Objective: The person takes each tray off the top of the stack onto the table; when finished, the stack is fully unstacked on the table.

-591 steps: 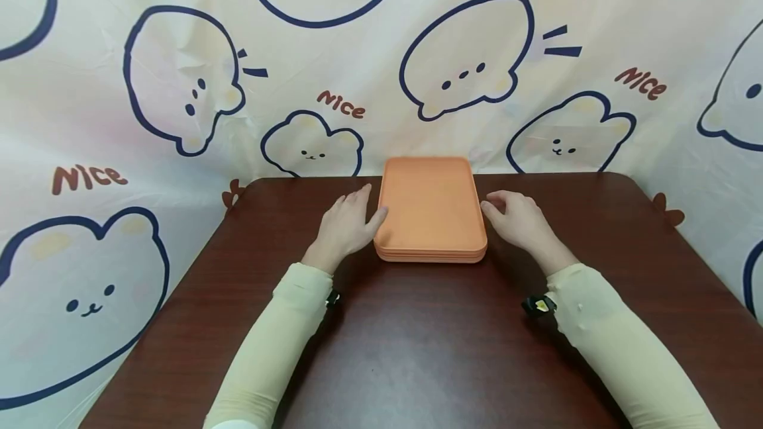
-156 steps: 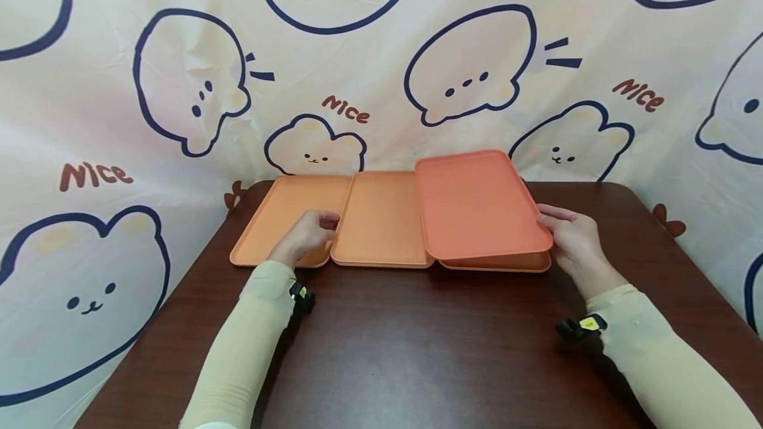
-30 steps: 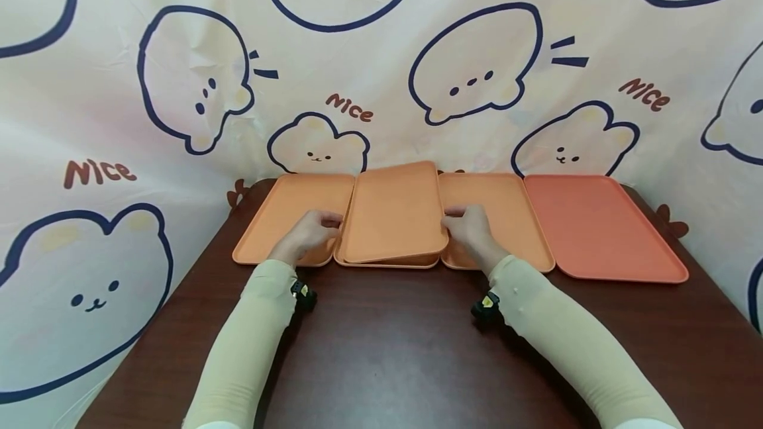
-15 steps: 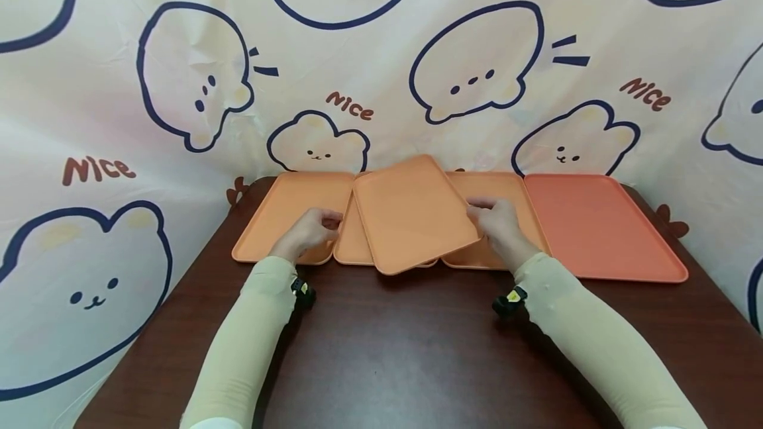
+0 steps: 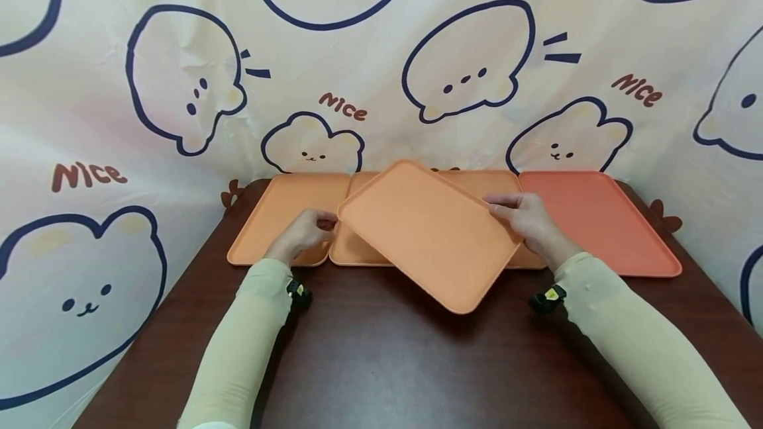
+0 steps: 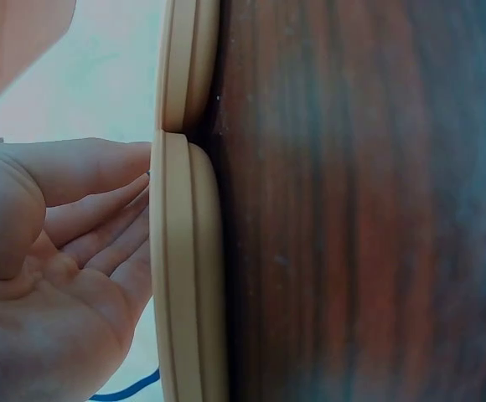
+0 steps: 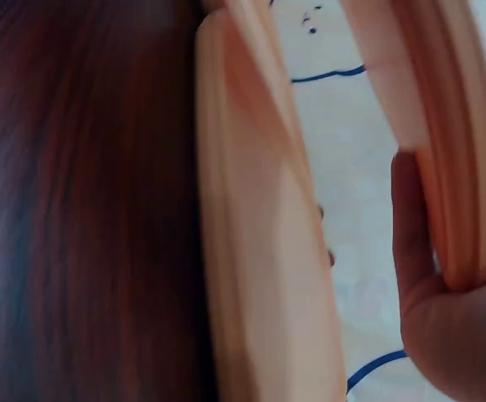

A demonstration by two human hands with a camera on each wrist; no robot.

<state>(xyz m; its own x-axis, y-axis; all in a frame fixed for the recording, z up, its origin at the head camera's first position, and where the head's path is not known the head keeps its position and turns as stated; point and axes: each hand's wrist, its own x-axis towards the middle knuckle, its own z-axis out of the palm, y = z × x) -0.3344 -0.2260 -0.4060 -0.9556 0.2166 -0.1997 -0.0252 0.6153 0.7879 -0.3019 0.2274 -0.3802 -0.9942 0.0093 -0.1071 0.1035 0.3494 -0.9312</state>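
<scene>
My right hand (image 5: 533, 220) pinches the right edge of a light orange tray (image 5: 429, 234), thumb on one face in the right wrist view. This tray hangs turned and tilted, its near corner out over the table. Under it lie a second orange tray (image 5: 356, 247) and a third (image 5: 489, 183), both partly covered. My left hand (image 5: 302, 234) is over the leftmost orange tray (image 5: 262, 224); in the left wrist view its thumb and relaxed fingers reach down with tips at the tray's rim (image 6: 180, 276). A red-orange tray (image 5: 602, 224) lies at the far right.
The trays lie side by side along the back of a dark brown table (image 5: 381, 363). Behind it hangs a pale curtain (image 5: 369, 65) with bear drawings. Both wrists wear small black cameras.
My right hand has lifted the light orange tray off the second one, carrying it right and forward while turning it. The left hand has stayed in place. Earlier, the trays stood in one stack.
</scene>
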